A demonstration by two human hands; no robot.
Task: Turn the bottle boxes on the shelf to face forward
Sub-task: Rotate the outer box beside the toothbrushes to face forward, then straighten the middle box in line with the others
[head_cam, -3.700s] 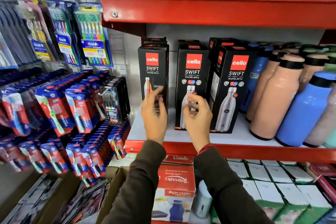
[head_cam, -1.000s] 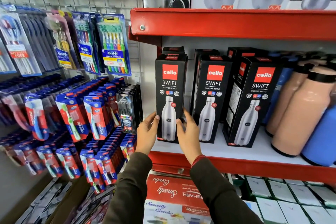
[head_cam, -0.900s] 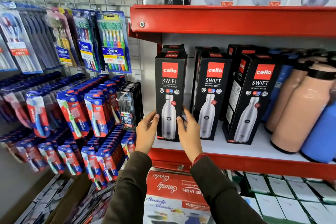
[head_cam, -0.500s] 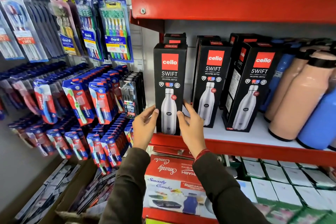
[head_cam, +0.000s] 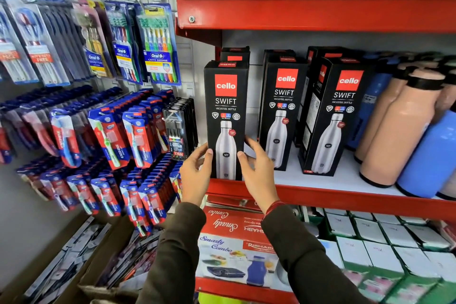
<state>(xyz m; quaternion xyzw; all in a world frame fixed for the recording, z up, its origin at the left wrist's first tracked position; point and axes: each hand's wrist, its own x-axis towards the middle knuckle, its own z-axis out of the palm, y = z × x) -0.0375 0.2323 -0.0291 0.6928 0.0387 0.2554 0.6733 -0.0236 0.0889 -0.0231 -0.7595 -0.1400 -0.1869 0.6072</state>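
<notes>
Currently the leftmost tall black cardboard "cello SWIFT" box (head_cam: 226, 118) stands upright at the front lip of the red metal shelf (head_cam: 345, 198), printed front facing out. Left hand (head_cam: 196, 175) and right hand (head_cam: 256, 173) bracket its lower sides, fingers loose (contact unclear; cannot tell if gripping). Middle box (head_cam: 281, 113), at 3 o'clock, faces forward; right box (head_cam: 329, 118) sits angled, side panel showing. Judgement: one box left.

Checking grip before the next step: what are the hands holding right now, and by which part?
The left hand and right hand clasp the leftmost Cello box by its lower side edges.
</notes>
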